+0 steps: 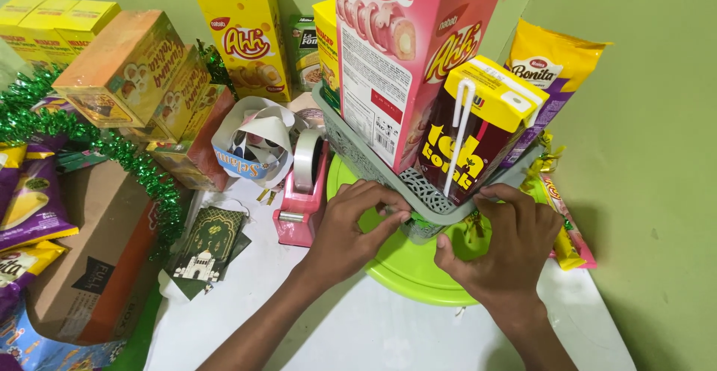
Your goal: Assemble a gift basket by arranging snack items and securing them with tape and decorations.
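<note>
A grey perforated basket (433,195) stands on a lime-green round plate (407,274). Inside it are a tall pink snack box (403,50), a dark red drink carton (474,143) with a yellow top and a white straw, a yellow box and a yellow-purple snack bag (549,68). My left hand (351,225) presses its fingertips on the basket's near corner rim. On the other side of that corner, my right hand (508,248) touches the rim with its thumb underneath. Whether a small piece of tape is between the fingers cannot be seen.
A pink tape dispenser (305,192) sits left of the plate. Behind it lie curled paper strips (258,143), yellow and orange snack boxes (131,68), green tinsel (112,147), a brown paper bag (97,259) and dark green cards (205,248). Wrapped candies (560,214) lie right.
</note>
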